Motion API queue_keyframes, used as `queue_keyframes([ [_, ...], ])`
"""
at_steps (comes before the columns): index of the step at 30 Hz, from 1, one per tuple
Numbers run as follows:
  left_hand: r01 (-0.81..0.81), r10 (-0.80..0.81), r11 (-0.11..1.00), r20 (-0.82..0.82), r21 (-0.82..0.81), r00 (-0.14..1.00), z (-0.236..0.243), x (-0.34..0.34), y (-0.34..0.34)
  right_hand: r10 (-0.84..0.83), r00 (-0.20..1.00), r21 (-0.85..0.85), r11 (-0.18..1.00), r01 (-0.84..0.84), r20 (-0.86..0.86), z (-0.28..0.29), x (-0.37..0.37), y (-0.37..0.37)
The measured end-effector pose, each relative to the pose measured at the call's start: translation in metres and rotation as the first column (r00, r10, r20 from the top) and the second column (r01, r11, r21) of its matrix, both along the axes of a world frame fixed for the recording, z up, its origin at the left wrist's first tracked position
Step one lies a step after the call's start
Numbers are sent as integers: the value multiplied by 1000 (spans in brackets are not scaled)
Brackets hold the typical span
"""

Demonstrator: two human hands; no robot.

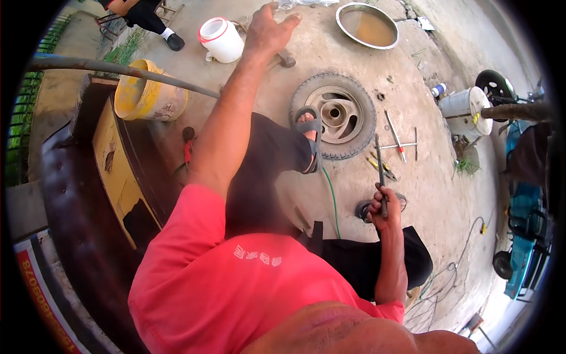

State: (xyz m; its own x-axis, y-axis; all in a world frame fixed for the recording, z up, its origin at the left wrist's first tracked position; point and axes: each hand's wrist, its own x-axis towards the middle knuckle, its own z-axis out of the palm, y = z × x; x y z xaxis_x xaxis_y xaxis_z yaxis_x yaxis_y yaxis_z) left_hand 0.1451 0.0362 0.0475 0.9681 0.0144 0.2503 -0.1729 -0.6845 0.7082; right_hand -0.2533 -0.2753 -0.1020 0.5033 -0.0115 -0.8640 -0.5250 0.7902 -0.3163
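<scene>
rubber and grey alloy make up the wheel (364, 138) lying flat on the concrete, and everything else i see sits around it. the person's left sandal (315, 138) rests over the wheel's near left edge. the right hand (383, 207), nearer the person than the wheel and to its right, is closed round a dark metal bar (381, 171) whose far end points up beside the tyre. the left hand (268, 32) is stretched out beyond the wheel on its left, thumb spread wide from the fingers; nothing shows in its grip, though its underside is hidden from me. a hammer (287, 58) lies near that hand, between it and the wheel. just right of the wheel are pliers (388, 171) with yellow handles and a thin rod (393, 128) with a red end. beyond the wheel stands a metal basin (343, 25) of brownish water; farther left of it, a white bucket (225, 46) with a red rim.
</scene>
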Motion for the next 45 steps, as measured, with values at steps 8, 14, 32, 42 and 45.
queue_keyframes([
  [8, -77, -33, 862, -208, -500, 978, -23, 27, 19, -19, 1000, -13, 1000, 19, 7, -3, 0, -2],
  [14, 693, -938, 327, -310, -643, 154, 46, -86, -43, -9, 1000, 8, 1000, 9, -11, -2, 1, -1],
  [32, 975, -862, 5, -493, 221, 116, 12, -175, -85, 32, 999, -31, 999, -33, -3, -5, 9, 6],
  [42, 984, -898, 29, -428, 176, 104, 17, -176, -88, 80, 996, -33, 996, -81, -42, -34, 3, 11],
  [45, 979, -882, 31, -455, 199, 120, 11, -180, -100, 77, 996, -21, 997, -78, -41, -45, -8, 8],
])
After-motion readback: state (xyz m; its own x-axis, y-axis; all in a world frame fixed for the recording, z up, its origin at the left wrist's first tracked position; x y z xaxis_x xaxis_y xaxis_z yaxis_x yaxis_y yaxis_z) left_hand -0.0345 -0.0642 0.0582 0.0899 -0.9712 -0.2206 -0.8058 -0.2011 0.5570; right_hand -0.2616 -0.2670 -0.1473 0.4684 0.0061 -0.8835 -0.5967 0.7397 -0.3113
